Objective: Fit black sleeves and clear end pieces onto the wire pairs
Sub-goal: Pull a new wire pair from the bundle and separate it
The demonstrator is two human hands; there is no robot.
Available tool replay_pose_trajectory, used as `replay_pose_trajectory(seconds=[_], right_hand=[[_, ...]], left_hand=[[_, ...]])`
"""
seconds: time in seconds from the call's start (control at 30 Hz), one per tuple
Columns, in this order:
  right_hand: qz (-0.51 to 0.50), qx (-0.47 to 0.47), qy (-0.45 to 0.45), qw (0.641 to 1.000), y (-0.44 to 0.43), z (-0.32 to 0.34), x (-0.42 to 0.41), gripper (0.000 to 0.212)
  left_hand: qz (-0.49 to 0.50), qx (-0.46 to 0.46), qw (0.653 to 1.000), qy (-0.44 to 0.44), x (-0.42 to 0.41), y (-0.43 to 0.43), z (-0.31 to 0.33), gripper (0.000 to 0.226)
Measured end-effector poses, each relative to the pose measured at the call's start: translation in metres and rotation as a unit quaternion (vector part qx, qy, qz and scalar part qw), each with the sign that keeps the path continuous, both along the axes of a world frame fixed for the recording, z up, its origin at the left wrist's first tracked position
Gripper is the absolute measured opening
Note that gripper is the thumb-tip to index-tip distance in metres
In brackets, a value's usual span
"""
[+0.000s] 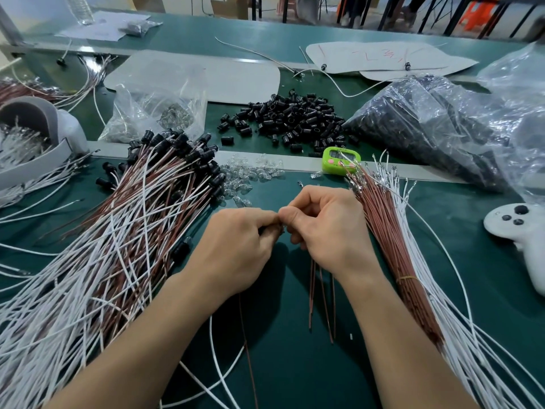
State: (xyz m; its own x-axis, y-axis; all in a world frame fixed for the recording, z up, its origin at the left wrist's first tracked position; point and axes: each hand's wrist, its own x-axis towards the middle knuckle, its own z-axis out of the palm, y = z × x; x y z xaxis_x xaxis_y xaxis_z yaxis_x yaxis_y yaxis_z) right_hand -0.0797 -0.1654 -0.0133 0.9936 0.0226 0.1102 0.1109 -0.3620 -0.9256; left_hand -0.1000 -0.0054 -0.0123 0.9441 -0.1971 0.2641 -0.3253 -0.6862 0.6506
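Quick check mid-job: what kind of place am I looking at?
Probably a small factory assembly bench: a green work mat heaped with brown and white wire pairs, a loose pile of small black plastic sleeves, and big clear plastic bags of parts.

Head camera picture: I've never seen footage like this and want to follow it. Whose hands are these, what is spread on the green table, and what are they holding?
There is no machine: a person wears a camera on the head, so you look down on their left hand and right hand above the green table. Left lies a pile of finished wires with black ends; beyond the hands are loose black sleeves, clear end pieces and a green timer; right is a bundle of bare wires. The left hand pinches what looks like a black sleeve; the right hand's grip closes on brown wires hanging below it.
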Motion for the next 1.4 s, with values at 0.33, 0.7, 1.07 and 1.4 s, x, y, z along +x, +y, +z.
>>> replay_pose_trajectory(seconds=[0.33,0.7,1.07,1.4], right_hand=[[0.028,0.133,0.06,0.989,0.001,-0.001,0.005,0.022],[0.033,0.266,0.087,0.959,0.005,0.006,0.005,0.022],[0.027,0.136,0.104,0.985,0.027,-0.003,-0.005,0.027],[-0.04,0.079,0.057,0.994,0.022,-0.003,-0.004,0.009]], left_hand=[[0.008,-0.123,0.986,0.111,0.007,0.005,0.0,0.021],[0.06,-0.326,0.927,0.178,0.01,-0.001,0.006,0.023],[0.138,-0.375,0.912,0.09,0.015,0.005,0.005,0.03],[0.116,-0.371,0.91,0.146,0.017,0.007,0.0,0.02]])
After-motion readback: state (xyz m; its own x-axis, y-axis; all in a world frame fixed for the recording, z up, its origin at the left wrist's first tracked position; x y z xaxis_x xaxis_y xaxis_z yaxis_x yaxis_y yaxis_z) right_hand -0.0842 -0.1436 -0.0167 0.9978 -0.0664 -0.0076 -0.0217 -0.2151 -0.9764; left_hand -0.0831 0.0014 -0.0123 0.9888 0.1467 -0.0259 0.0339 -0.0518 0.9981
